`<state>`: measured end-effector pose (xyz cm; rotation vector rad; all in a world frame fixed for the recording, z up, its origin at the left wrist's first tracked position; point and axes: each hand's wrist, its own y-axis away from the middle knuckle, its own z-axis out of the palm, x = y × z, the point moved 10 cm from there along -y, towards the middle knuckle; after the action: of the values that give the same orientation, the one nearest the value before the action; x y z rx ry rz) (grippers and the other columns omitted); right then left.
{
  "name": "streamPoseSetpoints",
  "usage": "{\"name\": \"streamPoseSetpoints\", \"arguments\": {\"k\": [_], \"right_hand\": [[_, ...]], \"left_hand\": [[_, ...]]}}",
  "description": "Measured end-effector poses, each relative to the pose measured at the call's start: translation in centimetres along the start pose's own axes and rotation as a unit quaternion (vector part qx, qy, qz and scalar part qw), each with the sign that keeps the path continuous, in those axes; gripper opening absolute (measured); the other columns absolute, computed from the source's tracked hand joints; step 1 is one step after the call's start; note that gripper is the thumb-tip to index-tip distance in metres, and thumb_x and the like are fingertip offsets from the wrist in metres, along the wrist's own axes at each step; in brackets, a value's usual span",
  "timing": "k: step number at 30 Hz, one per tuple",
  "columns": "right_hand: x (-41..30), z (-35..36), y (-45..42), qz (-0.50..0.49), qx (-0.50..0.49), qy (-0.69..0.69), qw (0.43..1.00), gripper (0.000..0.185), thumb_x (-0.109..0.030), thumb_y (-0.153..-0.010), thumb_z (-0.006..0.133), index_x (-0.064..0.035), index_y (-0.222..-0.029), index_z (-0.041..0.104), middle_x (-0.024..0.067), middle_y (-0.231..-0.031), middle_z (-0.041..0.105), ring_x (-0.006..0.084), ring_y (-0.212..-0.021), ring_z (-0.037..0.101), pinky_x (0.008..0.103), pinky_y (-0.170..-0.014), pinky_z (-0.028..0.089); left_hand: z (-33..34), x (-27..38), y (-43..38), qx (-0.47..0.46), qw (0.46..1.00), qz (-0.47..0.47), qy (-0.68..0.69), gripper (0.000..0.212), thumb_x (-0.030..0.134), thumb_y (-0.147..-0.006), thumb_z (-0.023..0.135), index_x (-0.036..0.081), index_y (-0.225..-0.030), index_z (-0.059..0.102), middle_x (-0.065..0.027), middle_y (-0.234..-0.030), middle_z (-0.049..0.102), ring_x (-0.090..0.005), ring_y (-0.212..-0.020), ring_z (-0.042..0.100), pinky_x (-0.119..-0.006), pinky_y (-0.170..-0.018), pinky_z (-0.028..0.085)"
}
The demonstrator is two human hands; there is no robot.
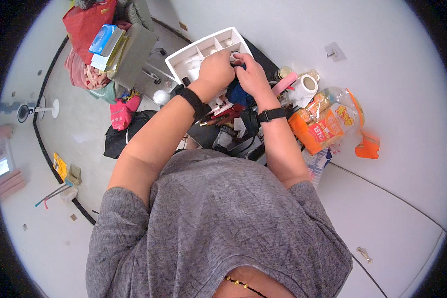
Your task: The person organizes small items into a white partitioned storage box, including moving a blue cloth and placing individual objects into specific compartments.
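Both hands meet over the near right corner of a white divided tray. My left hand is curled, its back towards me and its fingertips largely hidden. Beside it, my right hand has thumb and fingers bent inwards. Between them is a small dark blue item, which both hands appear to grip; its exact kind is unclear. Dark blue fabric lies just below the hands. White pieces sit in the tray's left compartment, and small round items in a far one.
A roll of white film or paper, a pink box and an orange snack bag stand to the right. Mixed small items crowd the near side. At left are a white-lidded jar and a black bag.
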<state>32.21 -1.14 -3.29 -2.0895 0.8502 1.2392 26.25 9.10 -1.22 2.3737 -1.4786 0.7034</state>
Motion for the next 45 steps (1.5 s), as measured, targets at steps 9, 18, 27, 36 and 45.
{"name": "streamPoseSetpoints", "arguments": {"k": [9, 18, 27, 36, 45], "right_hand": [[-0.9, -0.9, -0.4, 0.009, -0.062, 0.09, 0.994, 0.027, -0.015, -0.083, 0.058, -0.0017, -0.105, 0.066, 0.0211, -0.101, 0.069, 0.0379, -0.099, 0.066, 0.0432, -0.087, 0.051], [0.4, -0.8, 0.9, 0.033, -0.036, 0.076, 0.996, 0.024, -0.02, -0.081, 0.06, -0.0006, -0.096, 0.063, 0.0244, -0.096, 0.066, 0.0427, -0.095, 0.063, 0.0501, -0.083, 0.05], [-1.6, -0.6, -1.0, -0.079, -0.014, 0.113, 0.99, 0.036, -0.02, -0.081, 0.061, -0.0026, -0.112, 0.058, 0.0231, -0.113, 0.063, 0.041, -0.104, 0.062, 0.0469, -0.089, 0.052], [-1.0, -0.2, -0.3, -0.064, -0.027, 0.102, 0.992, 0.038, -0.018, -0.08, 0.061, -0.0018, -0.115, 0.058, 0.0227, -0.115, 0.063, 0.0394, -0.108, 0.061, 0.0458, -0.093, 0.05], [-1.5, -1.2, 2.0, -0.066, 0.062, 0.111, 0.99, 0.035, -0.014, -0.08, 0.062, -0.0025, -0.113, 0.058, 0.0194, -0.114, 0.063, 0.0388, -0.107, 0.061, 0.0445, -0.092, 0.05]], "left_hand": [[4.3, -0.4, -3.2, -0.192, 0.964, 0.054, -0.173, 0.02, 0.019, -0.084, 0.062, 0.01, -0.096, 0.075, -0.0152, -0.097, 0.073, -0.0347, -0.091, 0.071, -0.044, -0.078, 0.057], [4.6, 0.1, -4.6, -0.232, 0.949, 0.102, -0.189, 0.026, 0.028, -0.087, 0.063, 0.009, -0.1, 0.075, -0.0157, -0.098, 0.073, -0.0329, -0.093, 0.07, -0.044, -0.08, 0.055], [4.5, -0.7, -4.0, -0.194, 0.969, 0.049, -0.142, 0.034, 0.021, -0.087, 0.06, 0.013, -0.119, 0.066, -0.0171, -0.102, 0.072, -0.0348, -0.096, 0.069, -0.045, -0.082, 0.055], [4.9, -0.2, -3.8, -0.199, 0.97, 0.067, -0.119, 0.038, 0.019, -0.085, 0.061, 0.015, -0.123, 0.064, -0.0147, -0.106, 0.072, -0.0352, -0.098, 0.069, -0.044, -0.083, 0.054], [5.5, -0.2, -2.8, -0.177, 0.975, 0.129, -0.036, 0.038, 0.022, -0.084, 0.063, 0.014, -0.121, 0.063, -0.018, -0.105, 0.071, -0.0385, -0.094, 0.068, -0.048, -0.08, 0.054]]}}
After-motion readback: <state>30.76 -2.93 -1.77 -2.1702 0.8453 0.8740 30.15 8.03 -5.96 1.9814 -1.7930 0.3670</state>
